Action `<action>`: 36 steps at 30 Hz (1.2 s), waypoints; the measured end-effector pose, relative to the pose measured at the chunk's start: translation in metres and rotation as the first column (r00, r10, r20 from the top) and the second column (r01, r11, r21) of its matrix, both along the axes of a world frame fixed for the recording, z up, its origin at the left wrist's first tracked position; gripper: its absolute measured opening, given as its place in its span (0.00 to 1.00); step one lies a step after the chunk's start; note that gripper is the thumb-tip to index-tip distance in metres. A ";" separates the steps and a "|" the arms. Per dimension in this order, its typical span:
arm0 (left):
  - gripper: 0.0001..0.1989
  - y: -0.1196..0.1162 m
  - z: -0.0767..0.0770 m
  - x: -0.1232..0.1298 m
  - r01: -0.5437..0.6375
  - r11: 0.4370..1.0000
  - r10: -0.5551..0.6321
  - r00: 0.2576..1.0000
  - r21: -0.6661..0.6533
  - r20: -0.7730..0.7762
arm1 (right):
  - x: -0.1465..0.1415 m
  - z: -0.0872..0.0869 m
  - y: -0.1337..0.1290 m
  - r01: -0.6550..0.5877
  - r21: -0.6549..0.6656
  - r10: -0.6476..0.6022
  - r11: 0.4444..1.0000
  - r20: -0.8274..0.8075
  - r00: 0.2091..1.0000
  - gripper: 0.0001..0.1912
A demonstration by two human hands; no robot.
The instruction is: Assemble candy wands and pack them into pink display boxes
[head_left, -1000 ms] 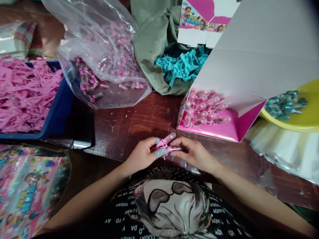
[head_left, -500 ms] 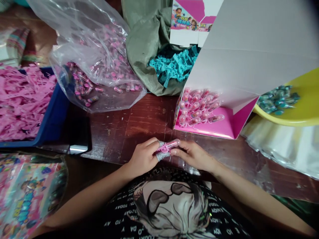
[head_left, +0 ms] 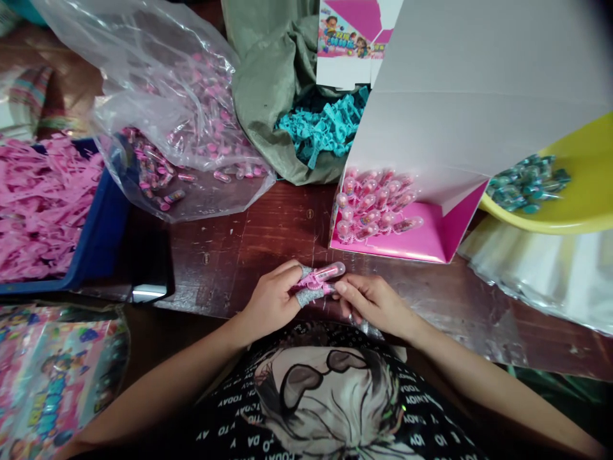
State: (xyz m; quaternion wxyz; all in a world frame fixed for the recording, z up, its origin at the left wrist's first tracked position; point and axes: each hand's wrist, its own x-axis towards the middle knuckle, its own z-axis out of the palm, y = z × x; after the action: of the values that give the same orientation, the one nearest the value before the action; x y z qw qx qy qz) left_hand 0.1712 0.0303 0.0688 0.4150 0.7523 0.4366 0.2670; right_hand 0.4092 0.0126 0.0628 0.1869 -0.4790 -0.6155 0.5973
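My left hand, with grey wraps on its thumb and a finger, is closed around a pink plastic toy piece at the table's near edge. A clear rounded capsule with pink contents sticks out of this piece toward the right. My right hand is closed too, its thumb and finger pinching a small pink-ended tube against the toy's lower side. Much of that tube is hidden by the fingertips. Beneath the right hand lies some clear plastic.
An open box holds several pink capsule toys. Behind are a clear bag of pink tubes and a grey-green sack of turquoise parts. A blue bin of pink parts and a phone lie left; a yellow basin stands right.
My right hand has moved from the clear capsule's end down to the toy's lower side, where a small pink-ended tube now shows at its fingertips. My left hand still holds the toy.
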 end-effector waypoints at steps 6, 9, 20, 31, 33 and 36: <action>0.08 0.011 -0.002 0.004 0.064 0.998 -0.063 0.998 -0.022 0.030 | 0.014 0.008 0.002 0.056 0.159 -0.050 0.986 -0.041 0.998 0.19; 0.08 0.013 -0.002 0.008 0.084 0.996 -0.084 0.996 -0.012 0.036 | 0.019 0.012 0.003 0.049 0.212 -0.047 0.976 -0.013 0.999 0.12; 0.06 0.005 0.013 0.045 0.151 0.989 -0.150 0.987 -0.001 -0.064 | 0.035 0.021 -0.009 0.143 0.272 -0.122 0.952 -0.092 0.988 0.24; 0.32 0.083 -0.033 0.088 -0.200 0.976 0.218 0.831 -0.090 0.512 | 0.109 0.053 0.041 -0.142 0.636 -0.223 0.758 0.458 0.861 0.13; 0.36 0.092 -0.041 0.105 -0.164 0.980 0.197 0.836 -0.111 0.513 | 0.104 0.055 0.051 -0.276 0.565 -0.123 0.778 0.567 0.814 0.13; 0.38 0.093 -0.044 0.116 -0.192 0.980 0.195 0.864 -0.052 0.465 | 0.096 0.062 0.058 -0.389 0.516 -0.084 0.764 0.676 0.732 0.13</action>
State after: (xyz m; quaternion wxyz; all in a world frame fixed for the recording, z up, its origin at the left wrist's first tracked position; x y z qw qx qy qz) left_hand 0.2868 0.1237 0.0250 0.4806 0.6173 0.3975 0.4796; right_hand 0.5054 0.0706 0.1245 0.0506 -0.5125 -0.8420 0.1607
